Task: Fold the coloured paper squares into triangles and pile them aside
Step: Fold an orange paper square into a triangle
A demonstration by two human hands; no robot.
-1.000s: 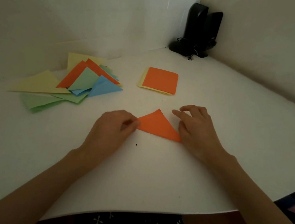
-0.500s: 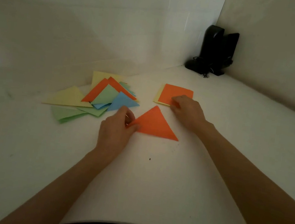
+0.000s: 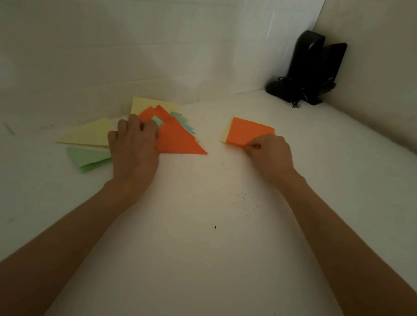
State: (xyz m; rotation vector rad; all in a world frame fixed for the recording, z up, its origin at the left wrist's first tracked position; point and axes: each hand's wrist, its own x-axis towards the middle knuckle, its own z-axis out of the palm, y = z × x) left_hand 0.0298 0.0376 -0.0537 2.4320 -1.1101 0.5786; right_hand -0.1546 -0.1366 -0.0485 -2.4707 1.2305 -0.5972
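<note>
An orange folded triangle lies on top of the pile of folded triangles at the left, which holds yellow, green, blue and orange pieces. My left hand holds the triangle's left corner with curled fingers. To the right lies a small stack of paper squares, with an orange square on top and a yellow one under it. My right hand pinches the near corner of that orange square.
Two black speakers with a cable stand in the far right corner against the walls. The white table ends in a curved near edge just above my lap. White walls close off the back and the right.
My left hand has carried the orange triangle leftward onto the pile. My right hand stays at the stack of squares and now pinches the top orange square's near corner.
</note>
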